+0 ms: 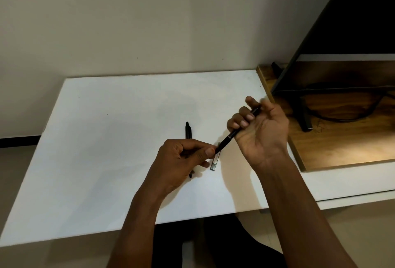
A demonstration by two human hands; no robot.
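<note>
A slim black pen [232, 135] with a thin metal ring is held above the white table [106, 160]. My right hand [260, 130], palm up, curls its fingers round the pen's upper part. My left hand [183, 158] pinches the pen's lower tip between thumb and fingers. A second black pen [188, 132] lies on the table behind my left hand, its lower part hidden by the hand. A small clear, silvery piece [213, 164] lies on the table just right of my left hand.
A wooden desk [342, 139] adjoins the table on the right, carrying a dark monitor [346, 21] on a black stand [304, 118] with a cable. A plain wall rises behind. Dark trousers show below the table's near edge.
</note>
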